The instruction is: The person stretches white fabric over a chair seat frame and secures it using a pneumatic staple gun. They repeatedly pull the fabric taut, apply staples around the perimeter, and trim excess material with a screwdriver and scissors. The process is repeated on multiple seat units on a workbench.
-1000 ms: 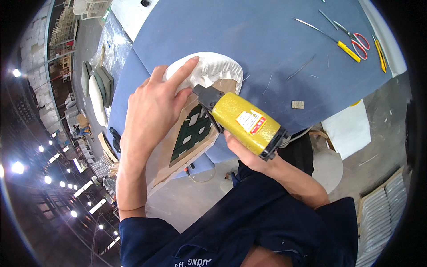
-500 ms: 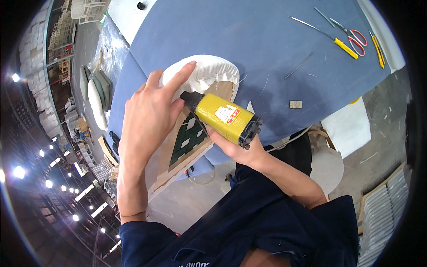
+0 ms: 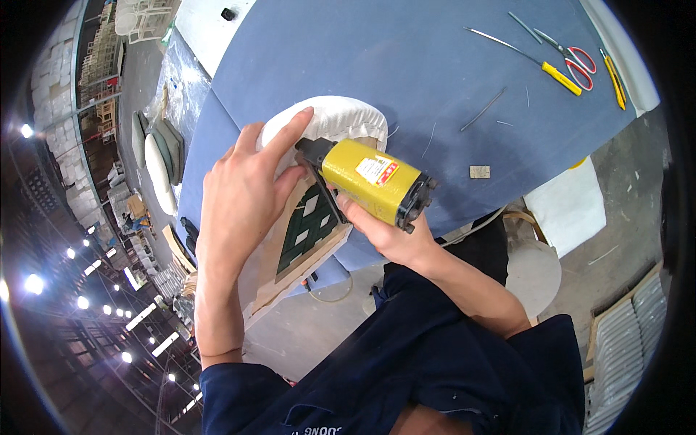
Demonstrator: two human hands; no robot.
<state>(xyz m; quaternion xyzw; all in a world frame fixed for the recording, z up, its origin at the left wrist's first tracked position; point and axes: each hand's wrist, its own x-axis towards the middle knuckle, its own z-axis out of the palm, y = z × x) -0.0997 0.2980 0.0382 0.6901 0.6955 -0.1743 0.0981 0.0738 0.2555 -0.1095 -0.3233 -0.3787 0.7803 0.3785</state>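
My left hand (image 3: 246, 185) grips the left edge of a white-covered padded panel (image 3: 330, 116), index finger along the cloth and thumb reaching onto the inner side. The other fingers are partly hidden behind the edge. Gathered white cloth wraps the panel's rounded end; its underside shows a wooden frame (image 3: 312, 261) and dark green crossed webbing (image 3: 308, 225). In my right hand (image 3: 391, 235) is a yellow and black staple gun (image 3: 373, 177). Its black nose is close to my left thumb, over the cloth's inner border; whether the tip touches is hidden.
On the blue-covered table (image 3: 348, 58) lie a yellow-handled long tool (image 3: 560, 78), red-handled scissors (image 3: 580, 67), yellow snips (image 3: 615, 83), a thin rod (image 3: 482, 109) and a small block (image 3: 480, 172). A round stool (image 3: 533, 279) stands right; grey-green cushions (image 3: 163, 152) lie far left.
The staple gun has shifted slightly and turned in my right hand. The padded panel's rounded end sits a little lower in view. My left hand keeps nearly the same place and pose.
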